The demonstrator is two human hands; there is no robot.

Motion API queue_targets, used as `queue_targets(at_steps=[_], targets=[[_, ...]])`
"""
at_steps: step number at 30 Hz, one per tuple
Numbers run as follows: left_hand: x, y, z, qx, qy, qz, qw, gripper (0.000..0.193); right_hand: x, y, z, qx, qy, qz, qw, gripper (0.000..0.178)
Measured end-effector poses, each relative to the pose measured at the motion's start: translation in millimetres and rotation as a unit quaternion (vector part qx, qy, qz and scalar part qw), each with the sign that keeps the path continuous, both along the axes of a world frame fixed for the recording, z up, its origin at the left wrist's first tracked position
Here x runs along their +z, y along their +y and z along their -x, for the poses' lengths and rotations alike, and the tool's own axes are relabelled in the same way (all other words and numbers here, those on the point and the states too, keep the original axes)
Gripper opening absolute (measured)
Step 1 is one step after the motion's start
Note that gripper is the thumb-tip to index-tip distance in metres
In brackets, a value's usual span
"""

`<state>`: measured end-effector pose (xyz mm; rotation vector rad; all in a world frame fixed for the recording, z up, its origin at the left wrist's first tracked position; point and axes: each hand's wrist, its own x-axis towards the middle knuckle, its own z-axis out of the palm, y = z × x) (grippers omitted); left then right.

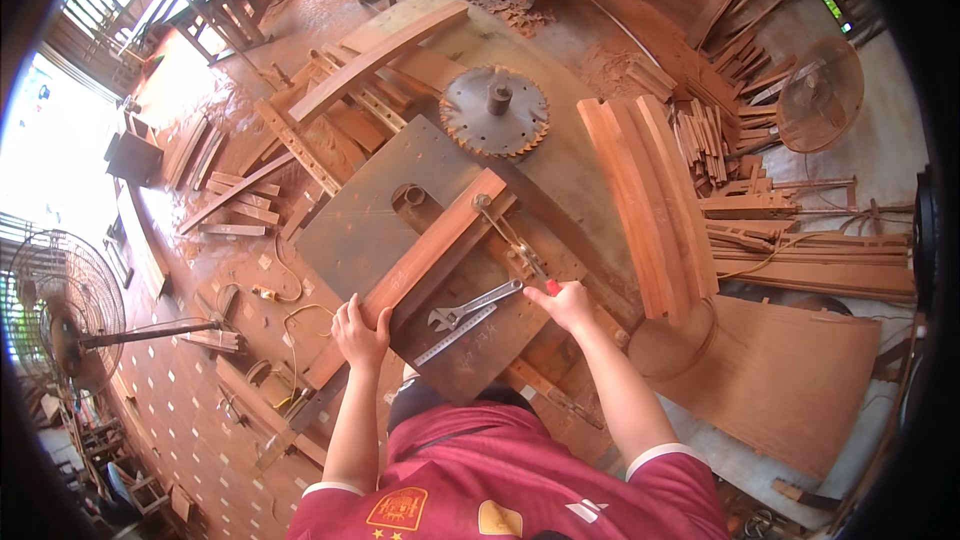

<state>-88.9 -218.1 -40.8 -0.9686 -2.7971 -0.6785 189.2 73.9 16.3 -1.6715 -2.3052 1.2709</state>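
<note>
My left hand (361, 333) is on the near part of a long reddish wooden bar (430, 255), its thumb at one edge and its fingers toward the other. The bar lies slantwise across a dark metal machine table (350, 215). My right hand (565, 306) is closed around the red handle (553, 287) of a metal toggle clamp (503, 230). The clamp's head sits over the bar's far end. Between my hands, an adjustable wrench (470, 307) and a steel ruler (455, 336) lie side by side on the table.
A toothed circular saw blade (495, 110) lies flat beyond the machine table. Curved planks (640, 205) are at the right, and a curved piece (380, 60) lies beyond the table. A standing fan (70, 300) is at far left. Sawdust and wood stacks (800, 265) surround the bench.
</note>
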Motion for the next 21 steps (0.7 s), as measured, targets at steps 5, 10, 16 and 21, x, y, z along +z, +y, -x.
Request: queue_targets(at_steps=[5, 10, 16, 21], targets=[[2, 2, 6, 0.002, 0.02, 0.007, 1.0, 0.061, -6, 4, 7, 0.008, -0.031, 0.003, 0.999, 0.074], [3, 3, 12, 0.027, 0.049, 0.017, 0.998, 0.059, -7, 3, 19, -0.002, -0.038, 0.006, 0.999, 0.067], [1, 6, 25, 0.027, 0.018, -0.008, 0.999, 0.06, -23, 5, 24, -0.021, -0.039, -0.017, 0.999, 0.053], [2, 8, 34, 0.024, 0.023, -0.006, 0.999, 0.059, -35, 6, 30, -0.021, -0.027, -0.051, 0.998, 0.052]])
